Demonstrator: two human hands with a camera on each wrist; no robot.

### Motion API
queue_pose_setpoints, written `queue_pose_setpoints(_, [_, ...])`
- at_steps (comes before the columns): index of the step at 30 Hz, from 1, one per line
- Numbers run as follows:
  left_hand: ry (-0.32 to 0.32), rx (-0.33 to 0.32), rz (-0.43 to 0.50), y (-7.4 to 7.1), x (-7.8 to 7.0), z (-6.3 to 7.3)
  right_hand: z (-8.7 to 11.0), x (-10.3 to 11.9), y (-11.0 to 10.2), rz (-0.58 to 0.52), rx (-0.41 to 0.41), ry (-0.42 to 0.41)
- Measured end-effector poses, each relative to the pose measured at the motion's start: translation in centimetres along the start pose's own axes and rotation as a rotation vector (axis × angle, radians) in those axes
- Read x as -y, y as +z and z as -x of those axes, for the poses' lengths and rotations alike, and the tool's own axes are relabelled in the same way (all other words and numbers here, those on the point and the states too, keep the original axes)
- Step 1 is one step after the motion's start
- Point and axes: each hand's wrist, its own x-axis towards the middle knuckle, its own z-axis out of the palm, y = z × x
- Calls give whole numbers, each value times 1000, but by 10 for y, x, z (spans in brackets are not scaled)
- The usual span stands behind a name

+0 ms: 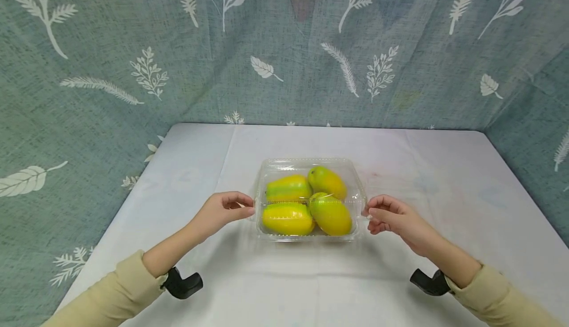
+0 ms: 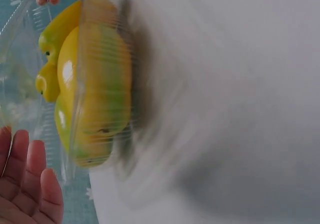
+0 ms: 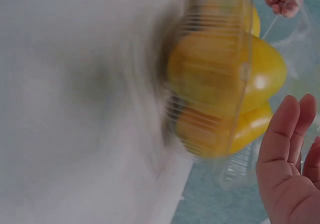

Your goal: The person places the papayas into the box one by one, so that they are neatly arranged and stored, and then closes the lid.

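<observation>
A clear plastic clamshell box [image 1: 306,239] stands mid-table, holding several yellow-green mangoes [image 1: 289,219]. Its transparent lid [image 2: 17,94] is raised at an angle above the fruit, as both wrist views show. My left hand [image 1: 228,207] is at the box's left side, thumb and forefinger pinching the lid's edge. On the opposite side my right hand [image 1: 393,218] pinches the lid's right edge, its other fingers loosely bent. From the right wrist, the ribbed side wall and a yellow mango [image 3: 220,71] show close by.
A white cloth [image 1: 284,287] covers the table under the box. Green leaf-patterned fabric [image 1: 284,45] hangs behind the table and along its sides. Black bands [image 1: 182,285] with a bent piece sit at both wrists, by the beige sleeves [image 1: 115,287].
</observation>
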Motion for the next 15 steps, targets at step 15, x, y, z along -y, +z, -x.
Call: queue_pose_setpoints(15, [-64,8,42,22,14,4,2,-21,14,7,-56,82])
